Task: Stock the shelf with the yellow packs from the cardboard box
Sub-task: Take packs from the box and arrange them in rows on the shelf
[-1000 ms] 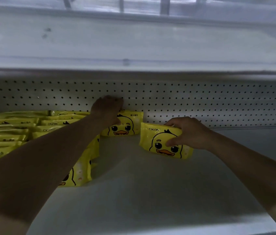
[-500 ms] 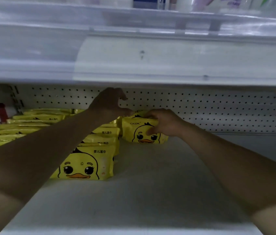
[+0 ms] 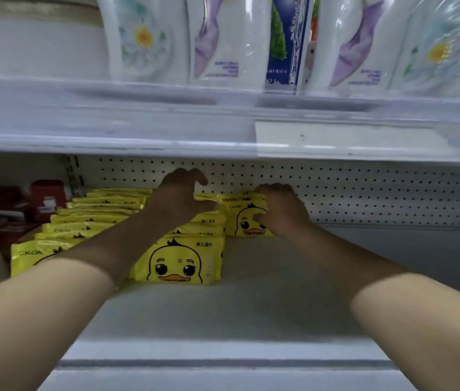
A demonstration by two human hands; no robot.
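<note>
Yellow and duck-printed, the pack (image 3: 241, 221) stands at the back of the shelf (image 3: 251, 320), beside the stocked rows (image 3: 99, 218) — the right hand (image 3: 281, 214) grips its top. The left hand (image 3: 179, 200) hovers loosely curled, empty. Likely soft, light and slick — hold it by the edges.

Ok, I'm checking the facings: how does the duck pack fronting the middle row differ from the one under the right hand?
The front pack stands untouched; the back pack is gripped by the right hand. The front pack shows its whole duck face; the back pack's is partly hidden by fingers. The front pack sits well forward; the back pack is near the pegboard. Both are yellow and upright.
</note>
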